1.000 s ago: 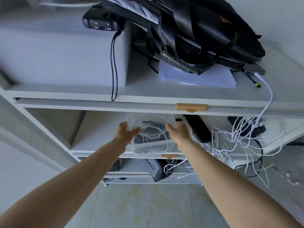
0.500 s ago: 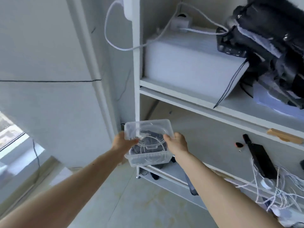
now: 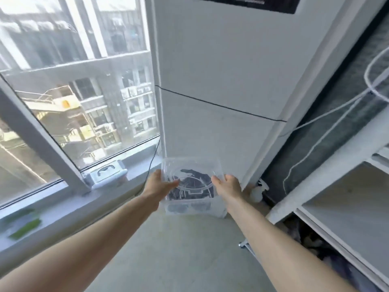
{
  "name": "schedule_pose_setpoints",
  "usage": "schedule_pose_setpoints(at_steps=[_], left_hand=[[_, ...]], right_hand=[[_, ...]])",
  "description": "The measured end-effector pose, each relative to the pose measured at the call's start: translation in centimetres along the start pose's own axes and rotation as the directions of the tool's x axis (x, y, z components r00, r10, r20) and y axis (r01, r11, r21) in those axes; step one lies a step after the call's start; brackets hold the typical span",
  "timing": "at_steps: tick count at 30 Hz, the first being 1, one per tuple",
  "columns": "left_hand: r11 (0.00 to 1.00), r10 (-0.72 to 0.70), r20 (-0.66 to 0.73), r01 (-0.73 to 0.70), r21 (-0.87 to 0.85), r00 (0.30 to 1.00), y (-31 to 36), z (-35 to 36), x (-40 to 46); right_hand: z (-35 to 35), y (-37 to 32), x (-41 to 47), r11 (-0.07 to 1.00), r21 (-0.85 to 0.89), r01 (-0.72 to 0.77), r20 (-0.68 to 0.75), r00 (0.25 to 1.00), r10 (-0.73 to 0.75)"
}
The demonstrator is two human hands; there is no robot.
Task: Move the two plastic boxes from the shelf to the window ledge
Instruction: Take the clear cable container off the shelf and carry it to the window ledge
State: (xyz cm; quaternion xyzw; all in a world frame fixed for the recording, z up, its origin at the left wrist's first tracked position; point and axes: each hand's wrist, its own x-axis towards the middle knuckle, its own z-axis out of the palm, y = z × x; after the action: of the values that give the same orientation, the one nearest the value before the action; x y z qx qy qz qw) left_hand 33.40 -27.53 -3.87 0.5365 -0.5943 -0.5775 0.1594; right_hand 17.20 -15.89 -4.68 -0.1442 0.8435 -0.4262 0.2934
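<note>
1. Clear plastic box (image 3: pixel 192 186) with a lid was carried in mid-air, in front of the wall beside the window and well clear of the shelf (image 3: pixel 345 207) at right
2. Left hand (image 3: pixel 160 183) and right hand (image 3: pixel 228 185) clasped opposite sides, thumbs over the lid, likely to keep it level and the lid pressed down
3. Dark contents inside looked like coiled cable, but the blurred plastic made that hard to confirm
4. Window ledge (image 3: pixel 134 163) lay just left of the box; a second lidded box (image 3: pixel 107 173) already sat there against the window frame, apparently the first delivery
5. Thin black cord (image 3: pixel 152 161) hung over the ledge between the two boxes, and might snag
6. Green item (image 3: pixel 26 225) at the ledge's left end was too smeared to identify
</note>
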Motion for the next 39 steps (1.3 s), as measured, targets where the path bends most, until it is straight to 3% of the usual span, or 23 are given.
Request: schedule_pose_setpoints(at_steps=[10, 23, 31, 39], left_hand=[[0.998, -0.037, -0.189, 0.026, -0.058, 0.981, -4.2, -18.3, 8.1], [0.957, -0.235, -0.366, 0.149, -0.248, 0.901, -9.2, -30.3, 26.0], [0.931, -0.289, -0.374, 0.168, -0.325, 0.881, -15.1, -33.1, 37.7], [0.92, -0.327, -0.368, 0.206, -0.333, 0.87, -25.6, -33.6, 47.5]], right_hand=[[20.0, -10.2, 2.1, 0.993, -0.069, 0.101, 0.214, 0.973, -0.084], [42.4, -18.9, 13.8, 0.971, -0.166, 0.17, 0.479, 0.875, -0.071], [53.8, -18.2, 22.2, 0.978, -0.177, 0.109, 0.521, 0.854, -0.001], [64.7, -12.2, 29.0, 0.98, -0.191, 0.048, 0.548, 0.834, 0.066]])
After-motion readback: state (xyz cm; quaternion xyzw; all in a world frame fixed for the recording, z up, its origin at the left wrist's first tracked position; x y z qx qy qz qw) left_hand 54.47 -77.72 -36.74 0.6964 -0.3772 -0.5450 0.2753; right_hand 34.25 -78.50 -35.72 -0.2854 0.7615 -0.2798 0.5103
